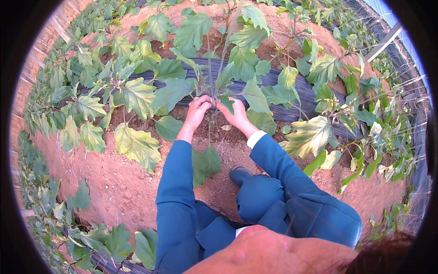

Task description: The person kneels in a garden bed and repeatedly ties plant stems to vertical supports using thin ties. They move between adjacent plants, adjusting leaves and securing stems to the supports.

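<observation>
In front of me stands a leafy eggplant plant, its central stem rising from the planting row. Pale twine runs upward from among its leaves. My left hand is at the stem, its fingers curled and pinched on the lower end of the twine. From the other side my right hand reaches to the same spot, fingertips close to the left ones. A drooping leaf covers part of the right fingers, so their hold is hidden. Below the hands, a thin lower stem and a broad leaf hang over the soil.
Dark plastic mulch film runs across the row beneath the plants. Neighbouring eggplant plants crowd both sides, some with yellowed leaves. Bare reddish soil lies around my shoe. A pale post leans at the upper right.
</observation>
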`<state>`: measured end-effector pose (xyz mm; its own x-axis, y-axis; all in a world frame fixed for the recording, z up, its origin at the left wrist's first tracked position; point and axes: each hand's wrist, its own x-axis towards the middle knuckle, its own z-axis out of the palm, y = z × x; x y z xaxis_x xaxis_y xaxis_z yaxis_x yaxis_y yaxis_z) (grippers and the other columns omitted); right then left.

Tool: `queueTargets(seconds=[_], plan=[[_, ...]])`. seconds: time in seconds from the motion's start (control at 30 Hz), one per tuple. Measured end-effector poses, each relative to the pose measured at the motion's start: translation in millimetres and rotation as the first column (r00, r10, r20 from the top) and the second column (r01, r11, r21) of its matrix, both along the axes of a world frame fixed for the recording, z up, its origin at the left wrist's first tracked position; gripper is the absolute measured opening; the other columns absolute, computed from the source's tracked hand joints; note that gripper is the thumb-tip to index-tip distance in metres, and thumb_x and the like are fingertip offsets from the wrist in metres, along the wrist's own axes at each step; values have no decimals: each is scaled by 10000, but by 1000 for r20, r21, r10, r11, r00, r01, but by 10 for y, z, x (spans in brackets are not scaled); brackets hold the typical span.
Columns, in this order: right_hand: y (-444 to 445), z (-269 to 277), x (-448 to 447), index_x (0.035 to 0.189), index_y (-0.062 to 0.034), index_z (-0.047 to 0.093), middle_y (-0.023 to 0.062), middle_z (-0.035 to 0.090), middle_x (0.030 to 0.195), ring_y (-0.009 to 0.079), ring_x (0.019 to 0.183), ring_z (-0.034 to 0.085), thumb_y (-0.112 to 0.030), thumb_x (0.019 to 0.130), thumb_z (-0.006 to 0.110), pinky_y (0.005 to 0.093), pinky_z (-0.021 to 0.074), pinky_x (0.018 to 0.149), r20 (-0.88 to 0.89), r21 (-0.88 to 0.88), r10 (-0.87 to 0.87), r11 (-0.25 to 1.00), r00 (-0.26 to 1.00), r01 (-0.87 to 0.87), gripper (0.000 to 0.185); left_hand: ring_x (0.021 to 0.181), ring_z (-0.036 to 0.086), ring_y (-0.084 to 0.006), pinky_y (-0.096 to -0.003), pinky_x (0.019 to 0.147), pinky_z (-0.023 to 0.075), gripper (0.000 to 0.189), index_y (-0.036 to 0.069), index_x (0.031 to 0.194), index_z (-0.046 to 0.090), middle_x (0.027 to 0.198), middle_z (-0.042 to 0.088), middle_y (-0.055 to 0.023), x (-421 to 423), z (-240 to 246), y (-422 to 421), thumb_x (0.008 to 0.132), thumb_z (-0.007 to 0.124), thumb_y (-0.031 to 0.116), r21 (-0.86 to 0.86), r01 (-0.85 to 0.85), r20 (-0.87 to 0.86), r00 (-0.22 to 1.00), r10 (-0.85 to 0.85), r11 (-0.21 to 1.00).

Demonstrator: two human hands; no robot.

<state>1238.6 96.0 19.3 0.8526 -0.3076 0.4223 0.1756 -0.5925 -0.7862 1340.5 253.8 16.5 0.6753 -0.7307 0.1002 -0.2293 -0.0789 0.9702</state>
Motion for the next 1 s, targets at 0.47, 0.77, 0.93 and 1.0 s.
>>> queueTargets(seconds=[0.47,0.77,0.93,1.0], plan=[[137,10,71,1080,-25,668,133,703,943,154,857,631,-80,888,661,346,503,773,-148,139,161,980,976,-141,200,910,582,-265,-414,859,401,227,44,793,693,804,637,-105,-247,534,198,825,593,245,408,-468,847,515,-134,784],[144,61,-22,1078,-16,664,101,704,929,129,853,610,-134,911,656,304,491,791,-113,70,259,965,959,-252,205,840,661,-287,-410,790,463,316,43,861,740,862,711,-132,99,267,192,826,661,347,770,-117,381,873,-305,627],[12,112,-118,1085,-30,676,89,712,944,112,841,605,-161,922,671,309,497,782,-254,181,305,947,918,-265,209,999,597,-120,-304,918,433,359,30,1003,738,994,708,-41,93,180,300,864,722,361,381,131,-258,966,-31,915],[16,143,-157,1081,-25,681,92,715,937,130,832,615,-152,908,687,330,504,764,-278,119,317,948,907,-295,215,1019,596,-141,-315,927,428,342,44,1026,744,1048,699,-54,-40,119,320,859,730,343,237,2,-412,906,98,972]])
